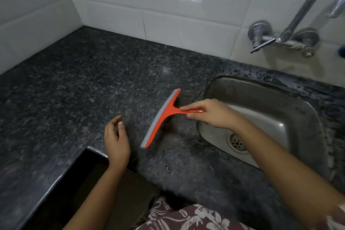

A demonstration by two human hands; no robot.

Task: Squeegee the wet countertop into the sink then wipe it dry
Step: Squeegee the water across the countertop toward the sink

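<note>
An orange squeegee (pixel 162 115) with a grey rubber blade lies across the dark speckled granite countertop (pixel 93 84), just left of the steel sink (pixel 265 117). My right hand (pixel 211 113) is closed around its handle, reaching over the sink's left rim. The blade runs diagonally from upper right to lower left and faces left. Over the counter's front edge, left of the blade, my left hand (pixel 116 141) hovers with fingers loosely curled and nothing in it. Thin streaks of water (pixel 166 162) show on the counter below the blade.
A chrome wall tap (pixel 291 30) with a long spout hangs above the sink at the right. White tiles (pixel 168 5) line the back and left walls. The counter has a notched front edge (pixel 89 150) with a dark gap below. The sink drain (pixel 237 143) is open.
</note>
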